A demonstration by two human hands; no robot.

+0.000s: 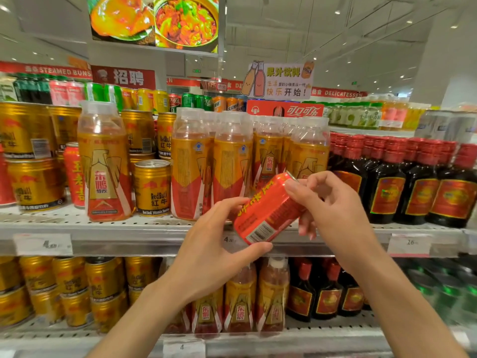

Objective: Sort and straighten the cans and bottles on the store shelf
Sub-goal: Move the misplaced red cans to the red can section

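Observation:
I hold a red can (268, 208) with yellow lettering tilted in the air in front of the middle shelf (103, 228). My left hand (214, 244) grips its lower end by the barcode. My right hand (327, 202) pinches its upper rim. Behind it stands a row of orange bottles (232, 161) with clear caps. One more orange bottle (105, 161) stands apart at the left among gold Red Bull cans (152, 187). Another red can (73, 174) stands upright between the gold cans.
Dark bottles with red caps (402, 182) fill the right of the middle shelf. The lower shelf (322, 334) holds gold cans, orange bottles and dark bottles. Price tags (44, 244) hang on the shelf edge. Mixed cans line the top shelf.

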